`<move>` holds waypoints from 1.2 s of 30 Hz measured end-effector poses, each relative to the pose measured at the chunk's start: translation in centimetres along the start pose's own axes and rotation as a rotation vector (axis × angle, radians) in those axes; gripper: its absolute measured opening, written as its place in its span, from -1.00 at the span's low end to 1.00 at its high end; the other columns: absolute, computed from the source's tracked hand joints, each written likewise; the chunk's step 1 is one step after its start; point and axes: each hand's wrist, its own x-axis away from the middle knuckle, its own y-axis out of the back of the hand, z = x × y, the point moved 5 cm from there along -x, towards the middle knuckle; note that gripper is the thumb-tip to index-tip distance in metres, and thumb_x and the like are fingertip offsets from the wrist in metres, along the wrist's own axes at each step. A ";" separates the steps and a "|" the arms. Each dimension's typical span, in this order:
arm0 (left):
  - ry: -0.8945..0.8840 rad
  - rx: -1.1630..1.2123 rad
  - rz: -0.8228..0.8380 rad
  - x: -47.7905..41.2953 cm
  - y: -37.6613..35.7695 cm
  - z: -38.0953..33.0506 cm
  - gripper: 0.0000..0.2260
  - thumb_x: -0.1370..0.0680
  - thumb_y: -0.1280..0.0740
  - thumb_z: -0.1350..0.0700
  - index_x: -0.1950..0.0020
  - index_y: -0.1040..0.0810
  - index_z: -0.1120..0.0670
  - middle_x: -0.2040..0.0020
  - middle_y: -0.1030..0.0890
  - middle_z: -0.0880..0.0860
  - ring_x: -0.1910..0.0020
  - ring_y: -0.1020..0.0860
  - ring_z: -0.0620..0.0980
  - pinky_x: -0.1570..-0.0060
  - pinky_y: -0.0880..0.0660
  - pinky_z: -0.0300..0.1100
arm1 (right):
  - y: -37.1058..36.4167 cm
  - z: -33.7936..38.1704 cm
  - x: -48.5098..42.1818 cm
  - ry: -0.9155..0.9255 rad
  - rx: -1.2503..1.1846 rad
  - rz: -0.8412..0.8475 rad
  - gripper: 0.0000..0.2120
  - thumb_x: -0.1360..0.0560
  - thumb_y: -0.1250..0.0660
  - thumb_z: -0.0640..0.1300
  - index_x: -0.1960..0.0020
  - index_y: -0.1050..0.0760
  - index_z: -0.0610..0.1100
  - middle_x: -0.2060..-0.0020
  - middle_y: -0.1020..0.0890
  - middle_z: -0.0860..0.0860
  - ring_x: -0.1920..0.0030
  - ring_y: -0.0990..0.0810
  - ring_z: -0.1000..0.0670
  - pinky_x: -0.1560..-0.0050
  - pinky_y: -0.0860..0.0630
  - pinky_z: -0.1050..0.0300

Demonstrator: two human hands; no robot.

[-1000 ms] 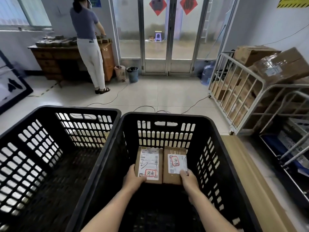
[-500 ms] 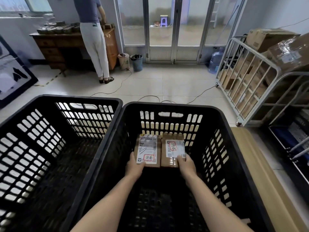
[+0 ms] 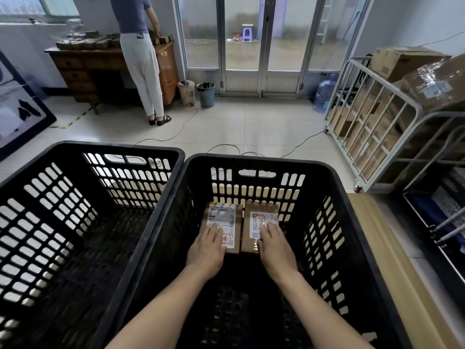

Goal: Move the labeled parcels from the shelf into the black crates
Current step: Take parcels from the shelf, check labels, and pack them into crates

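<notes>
Left hand, right hand touch parcels; tiled floor.

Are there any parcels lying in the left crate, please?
No, the left crate shows only its bare floor; the left parcel and right parcel both lie in the right crate.

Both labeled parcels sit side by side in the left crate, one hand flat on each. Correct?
Wrong crate. The head view shows the left parcel and right parcel side by side in the right crate; the left crate holds no parcel in view. The left hand and right hand do lie flat, one on each.
</notes>
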 end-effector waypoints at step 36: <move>-0.236 -0.099 -0.219 10.8 10.0 -3.5 -0.60 -0.62 -0.06 -0.05 -0.44 -0.27 0.03 -0.45 -0.30 0.09 -0.48 -0.16 0.06 -0.50 0.02 -0.02 | 9.6 5.0 10.9 0.036 0.070 -0.056 -0.56 -0.57 -0.14 -0.09 -0.43 -0.23 -0.12 -0.43 -0.28 -0.06 -0.45 -0.18 -0.02 -0.45 -0.11 0.10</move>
